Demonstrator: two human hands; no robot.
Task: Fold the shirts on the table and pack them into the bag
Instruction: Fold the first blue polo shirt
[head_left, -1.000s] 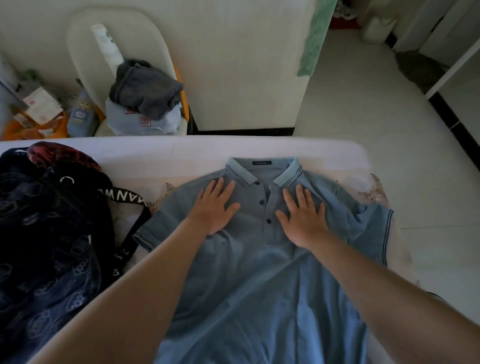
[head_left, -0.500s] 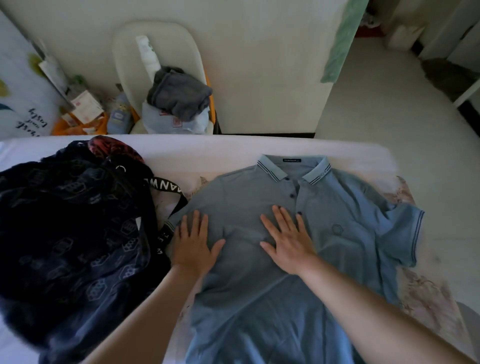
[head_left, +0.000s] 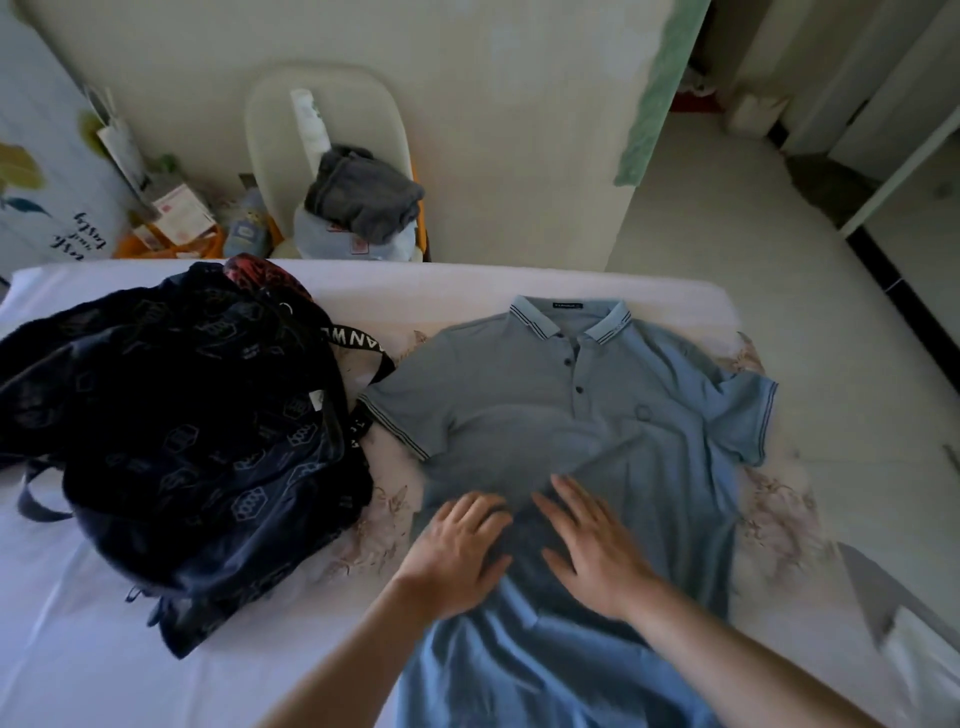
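Left hand: the left hand (head_left: 457, 551) lies palm down on the belly of a blue knitted short-sleeved polo shirt (head_left: 597, 415). Its fingers are close together and a little bent, pressing the cloth and gripping nothing. It is slightly blurred.
Right hand: the right hand (head_left: 592, 551) lies just beside the left, palm down on the same shirt. Its fingers are straight and spread, and it pinches nothing.
Cloth at the hands: a raised crease runs slantwise from the fingertips toward the shirt's chest.
Shirt, place: it lies on the right half of the white-covered table (head_left: 104, 649), from near the far edge down past the near edge of the view.
Shirt, direction: it lies front up with the buttons showing. The striped collar (head_left: 569, 317) points to the far edge and the hem to the near edge, so the long axis runs far to near. The sleeves stick out toward the left and right edges.
Bag: a dark navy fabric bag with a pale printed pattern (head_left: 171, 441) lies slumped on the left half of the table. Its black strap with white lettering (head_left: 363, 345) touches the shirt's sleeve on that side.
Bag, contents: a red patterned piece (head_left: 260, 275) shows at its top, toward the far edge. Whether it lies inside or on top cannot be told, and the rest of the inside is hidden.
Behind the table: a cream chair (head_left: 332, 104) by the wall carries a crumpled grey garment (head_left: 363, 200) on a pale blue one.
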